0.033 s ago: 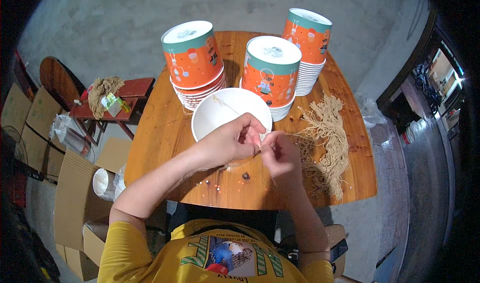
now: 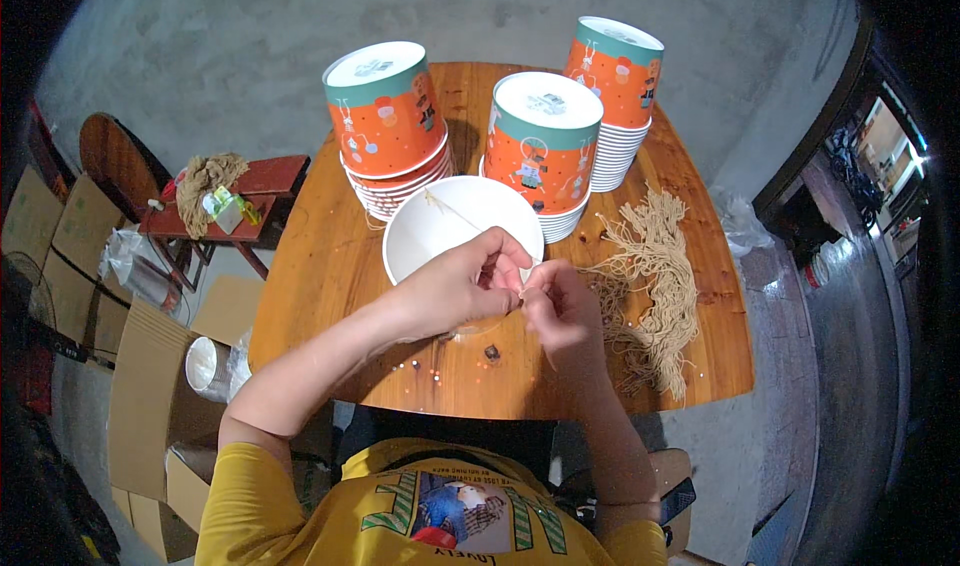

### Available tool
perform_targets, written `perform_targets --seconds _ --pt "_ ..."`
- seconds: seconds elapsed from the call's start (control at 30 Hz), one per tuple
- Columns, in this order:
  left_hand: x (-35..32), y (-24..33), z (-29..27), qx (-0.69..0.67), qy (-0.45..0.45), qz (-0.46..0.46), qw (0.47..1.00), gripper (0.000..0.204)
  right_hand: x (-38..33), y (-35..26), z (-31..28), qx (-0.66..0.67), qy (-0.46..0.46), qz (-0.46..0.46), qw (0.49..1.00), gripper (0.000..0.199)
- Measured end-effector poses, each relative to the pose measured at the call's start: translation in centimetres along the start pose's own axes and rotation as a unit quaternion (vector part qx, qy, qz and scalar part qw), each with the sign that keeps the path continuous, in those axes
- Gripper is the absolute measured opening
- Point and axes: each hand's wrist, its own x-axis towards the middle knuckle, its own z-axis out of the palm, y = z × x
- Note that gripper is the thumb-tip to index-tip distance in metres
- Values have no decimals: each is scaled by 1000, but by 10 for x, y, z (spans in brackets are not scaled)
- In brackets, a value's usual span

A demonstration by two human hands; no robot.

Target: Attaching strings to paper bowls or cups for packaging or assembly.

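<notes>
Nothing had shifted since the earlier frame. The left hand point(image 2: 462, 284) and right hand point(image 2: 558, 301) met at the near rim of the white bowl point(image 2: 440, 228), fingers pinched closed on a thin string point(image 2: 440, 209). Three stacks of orange-and-teal cups point(image 2: 385, 111) stood along the table's point(image 2: 330, 256) far edge, with loose strings point(image 2: 655, 276) heaped by its right edge.

No visible change: both hands' fingers point(image 2: 505, 271) at the white bowl point(image 2: 440, 228).
</notes>
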Motion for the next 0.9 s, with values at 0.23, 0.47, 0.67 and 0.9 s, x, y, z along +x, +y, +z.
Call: perform_targets --seconds 0.23,0.47,0.67,0.9 --pt "-5 2 3 98 44 -8 994 26 3 -9 -3 241 -49 97 964 2" --pt "-6 7 8 183 80 -17 980 17 1 -5 -5 213 -29 117 970 3" --pt "-8 -5 8 258 115 100 954 11 -1 -4 -4 188 -23 97 977 2" --pt "-9 -3 10 268 118 106 950 10 -5 2 -5 135 11 56 989 4"
